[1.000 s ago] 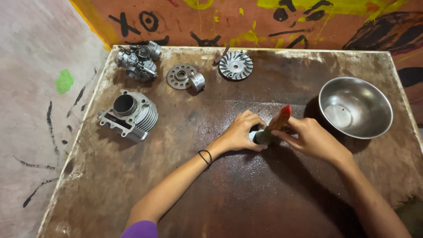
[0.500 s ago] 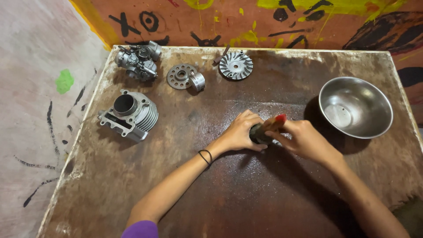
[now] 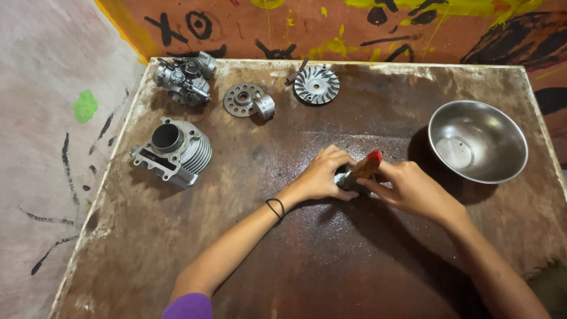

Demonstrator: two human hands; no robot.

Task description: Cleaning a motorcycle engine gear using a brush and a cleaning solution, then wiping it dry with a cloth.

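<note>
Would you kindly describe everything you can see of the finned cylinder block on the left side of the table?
The cylinder block is a grey cast-metal part, dull and slightly grimy. It has a round open bore facing up and toward the camera, stacked cooling fins around its right side, and a flat flange with small lugs at its lower left. It lies tilted on the brown table, near the left edge, below the carburettor. Nothing else touches it; both hands are well away.

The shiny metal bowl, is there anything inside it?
Empty. The metal bowl stands upright on the table, and its bare shiny bottom shows, with only light reflections inside.
</note>
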